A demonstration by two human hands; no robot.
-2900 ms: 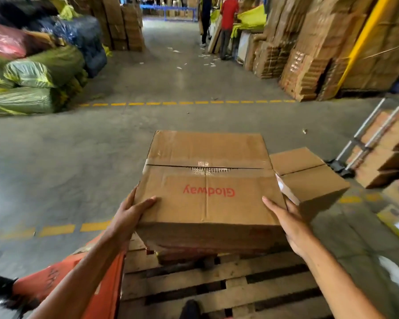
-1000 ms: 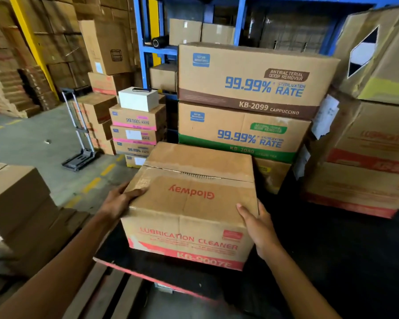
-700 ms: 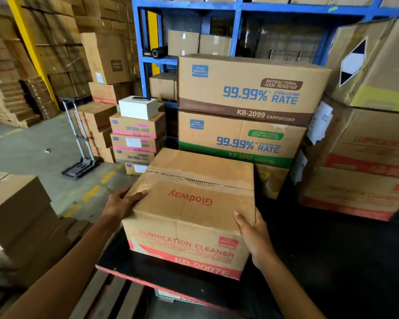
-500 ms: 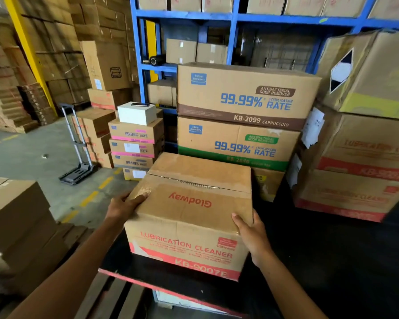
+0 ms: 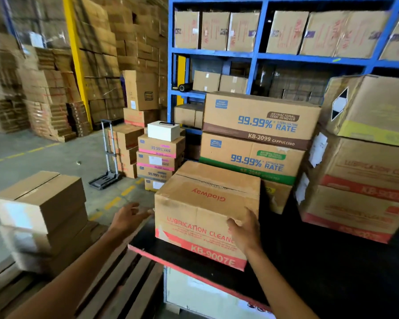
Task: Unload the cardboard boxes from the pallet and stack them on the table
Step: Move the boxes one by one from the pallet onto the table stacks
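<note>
A brown "Glodway" lubrication cleaner box stands on the black table near its red front-left edge. My left hand hovers just off the box's left side, fingers spread, holding nothing. My right hand is in front of the box's near right corner, fingers loosely apart; whether it touches the cardboard is unclear. On the wooden pallet at lower left sits a stack of plain brown boxes.
Behind the box, "99.99% RATE" cartons are stacked on the table, with more lubrication cleaner cartons at right. A blue shelving rack rises behind. A folding hand trolley and small box stacks stand on the floor at left.
The box was carried from the pallet and set on the table. Both hands have come off its sides: the left has pulled away to the left, the right has slid to the front.
</note>
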